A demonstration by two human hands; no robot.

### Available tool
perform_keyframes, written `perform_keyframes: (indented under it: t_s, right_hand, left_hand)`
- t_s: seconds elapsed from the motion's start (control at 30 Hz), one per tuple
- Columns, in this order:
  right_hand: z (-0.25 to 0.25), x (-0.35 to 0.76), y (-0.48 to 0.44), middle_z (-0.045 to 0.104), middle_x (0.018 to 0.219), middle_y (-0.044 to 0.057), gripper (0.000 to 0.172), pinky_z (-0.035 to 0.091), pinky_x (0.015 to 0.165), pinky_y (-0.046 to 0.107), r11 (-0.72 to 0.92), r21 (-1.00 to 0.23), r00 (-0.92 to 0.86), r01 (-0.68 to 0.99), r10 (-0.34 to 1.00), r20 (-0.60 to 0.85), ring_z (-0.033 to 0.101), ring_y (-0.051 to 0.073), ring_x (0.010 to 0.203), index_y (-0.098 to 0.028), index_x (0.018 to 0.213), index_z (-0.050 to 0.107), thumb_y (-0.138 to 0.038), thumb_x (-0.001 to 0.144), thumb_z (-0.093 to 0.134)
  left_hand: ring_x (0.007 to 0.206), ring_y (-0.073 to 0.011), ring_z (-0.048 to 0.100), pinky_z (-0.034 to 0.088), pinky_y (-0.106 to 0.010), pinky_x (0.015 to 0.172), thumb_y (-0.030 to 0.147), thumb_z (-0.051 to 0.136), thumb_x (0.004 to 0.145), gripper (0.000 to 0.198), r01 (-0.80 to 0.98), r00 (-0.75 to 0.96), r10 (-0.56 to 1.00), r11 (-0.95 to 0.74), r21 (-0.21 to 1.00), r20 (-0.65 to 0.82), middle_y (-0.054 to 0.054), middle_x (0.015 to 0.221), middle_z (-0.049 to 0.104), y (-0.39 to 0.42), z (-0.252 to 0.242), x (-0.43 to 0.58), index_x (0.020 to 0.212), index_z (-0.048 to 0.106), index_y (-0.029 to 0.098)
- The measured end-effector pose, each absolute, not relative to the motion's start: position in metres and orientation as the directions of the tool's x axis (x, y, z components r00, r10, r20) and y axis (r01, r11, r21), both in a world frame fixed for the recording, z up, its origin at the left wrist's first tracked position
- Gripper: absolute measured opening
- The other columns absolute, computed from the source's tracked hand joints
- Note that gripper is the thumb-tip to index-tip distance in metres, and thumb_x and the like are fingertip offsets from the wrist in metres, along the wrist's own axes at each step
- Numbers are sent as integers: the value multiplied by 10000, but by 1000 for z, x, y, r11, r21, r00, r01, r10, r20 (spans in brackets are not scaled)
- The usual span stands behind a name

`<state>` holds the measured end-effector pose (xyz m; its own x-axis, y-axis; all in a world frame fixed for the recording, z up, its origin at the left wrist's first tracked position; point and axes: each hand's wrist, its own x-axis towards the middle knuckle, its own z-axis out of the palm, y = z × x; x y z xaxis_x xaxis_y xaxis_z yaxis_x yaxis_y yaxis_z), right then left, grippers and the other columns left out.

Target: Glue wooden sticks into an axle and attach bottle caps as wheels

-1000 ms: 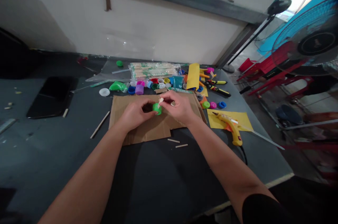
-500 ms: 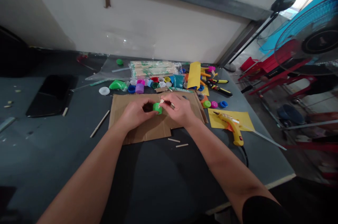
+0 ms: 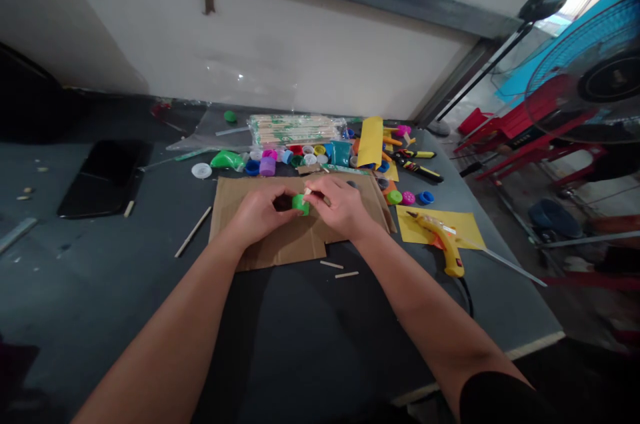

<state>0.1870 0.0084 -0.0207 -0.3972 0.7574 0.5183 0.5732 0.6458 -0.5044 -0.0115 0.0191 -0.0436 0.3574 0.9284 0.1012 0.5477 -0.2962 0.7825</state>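
Observation:
My left hand (image 3: 257, 213) is closed around a green bottle cap (image 3: 301, 203), holding it just above a brown cardboard sheet (image 3: 280, 245). My right hand (image 3: 340, 205) pinches a short wooden stick (image 3: 307, 192) whose tip touches the top of the cap. Both hands meet over the middle of the cardboard.
Several coloured bottle caps (image 3: 300, 159) and a pack of wooden sticks (image 3: 293, 129) lie behind the cardboard. A yellow glue gun (image 3: 443, 243) rests on yellow paper (image 3: 467, 227) at the right. A black phone (image 3: 105, 177) lies at the left, loose sticks (image 3: 193, 232) nearby, a fan (image 3: 590, 71) beyond the table.
My right hand has lowered and closed in, bringing the stick down onto the green cap. The left hand has stayed on the cap.

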Motion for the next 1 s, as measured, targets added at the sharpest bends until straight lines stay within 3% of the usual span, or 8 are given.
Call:
perform_keyframes:
  t_s: [0.37, 0.63, 1.0]
  right_hand:
    - [-23, 189, 8, 678, 939, 61, 150, 497, 775, 324, 614, -491, -363, 618, 777, 515, 631, 184, 880, -221, 1011, 587, -313, 906, 531]
    - [-16, 190, 3, 686, 956, 61, 343, 506, 756, 298, 544, -635, -332, 548, 838, 432, 652, 158, 802, -186, 1211, 493, -304, 891, 523]
    - [-17, 190, 8, 701, 975, 47, 171, 502, 780, 294, 582, -591, -302, 558, 806, 509, 654, 163, 865, -200, 1030, 619, -281, 909, 530]
  left_hand:
    - [730, -166, 611, 482, -291, 660, 419, 661, 756, 289, 536, 365, 924, -308, 786, 114, -24, 850, 679, 18, -41, -10, 974, 658, 229]
    - [774, -169, 617, 491, -303, 703, 416, 647, 774, 289, 505, 383, 917, -308, 806, 111, -27, 888, 678, 19, -43, -11, 994, 641, 229]
    - [725, -166, 608, 476, -291, 653, 379, 671, 747, 287, 528, 369, 921, -317, 788, 124, -20, 838, 673, 20, -44, -11, 983, 650, 217]
